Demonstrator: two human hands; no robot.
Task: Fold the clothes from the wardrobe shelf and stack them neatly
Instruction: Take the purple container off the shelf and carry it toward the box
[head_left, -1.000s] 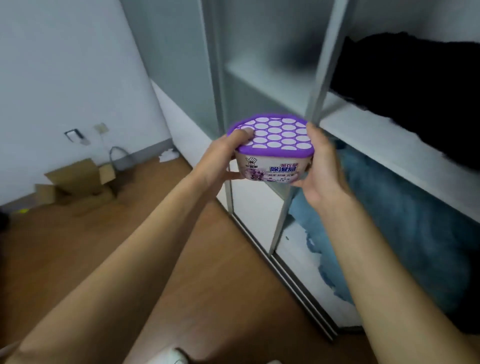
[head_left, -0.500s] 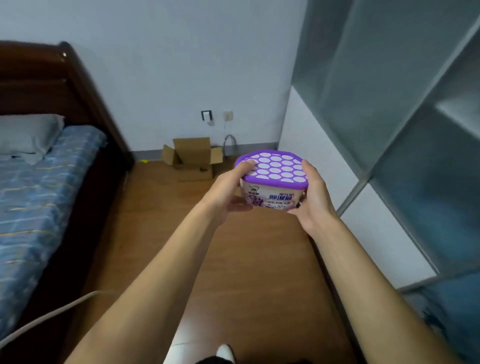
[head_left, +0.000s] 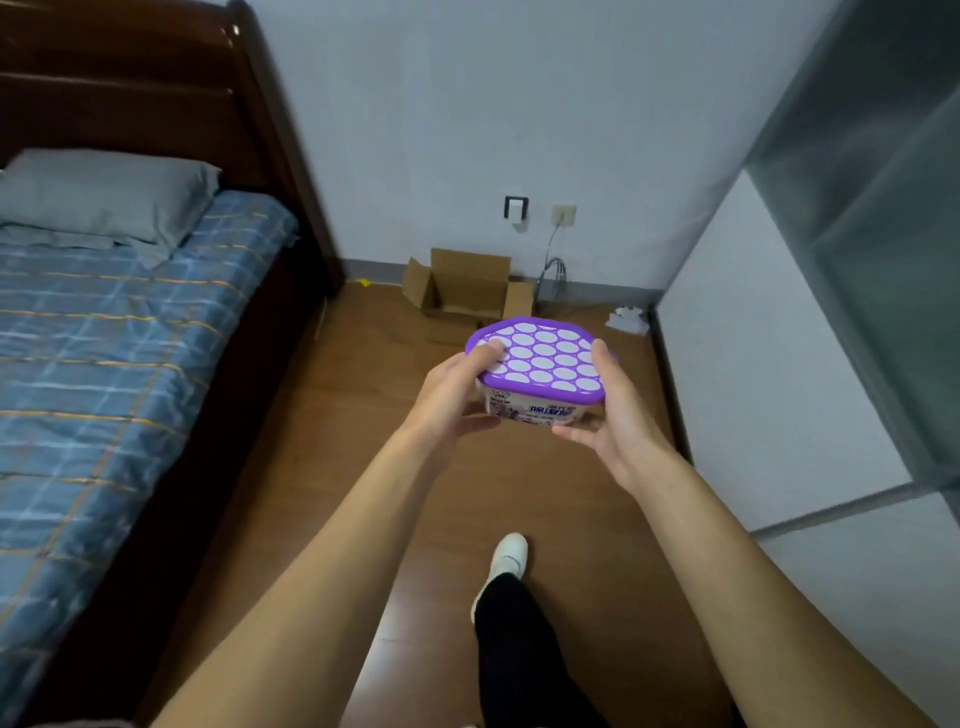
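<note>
Both bare forearms reach forward and draw together at the wrists. The left hand (head_left: 449, 400) grips the left side of a purple-lidded tub (head_left: 540, 358), with its thumb lying on the lid's edge and its fingers curled underneath. The right hand (head_left: 621, 431) cups the opposite side, thumb raised along the rim and fingers tucked below.

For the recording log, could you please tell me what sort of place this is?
Most likely a bedroom in a home: a bed with a grey pillow and dark wooden headboard on the left, and a wardrobe on the right.
</note>
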